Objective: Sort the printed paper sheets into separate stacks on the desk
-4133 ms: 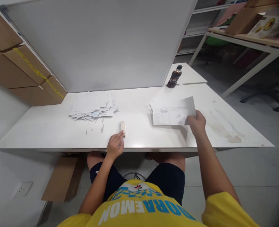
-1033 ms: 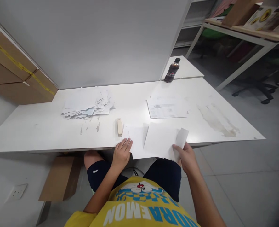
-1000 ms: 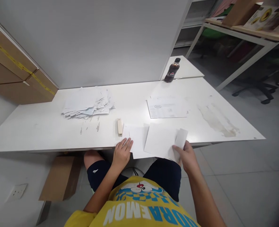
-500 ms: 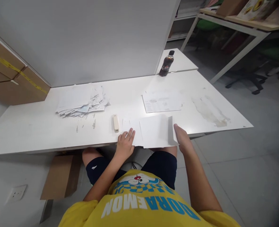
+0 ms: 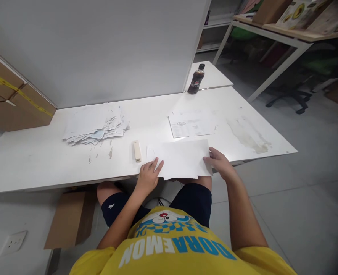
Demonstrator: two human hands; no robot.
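White paper sheets lie in front of me and stick out over the table's near edge. My left hand rests on their left end with its fingers spread, pressing lightly and gripping nothing. My right hand pinches the right edge of the paper between thumb and fingers. Just left of the sheets sits a small cream oblong block, close to my left fingertips but apart from them. Beyond the sheets is a flat printed paper with an oval mark.
On the white table, a messy stack of torn papers lies at left. A dark cola bottle stands at the back by the grey partition. Cardboard boxes are at far left. A smear marks the right side.
The paper's right end, which stood folded up at my right hand, now lies flatter. My right thumb has come over the top of the paper. My left hand keeps its place on the sheets.
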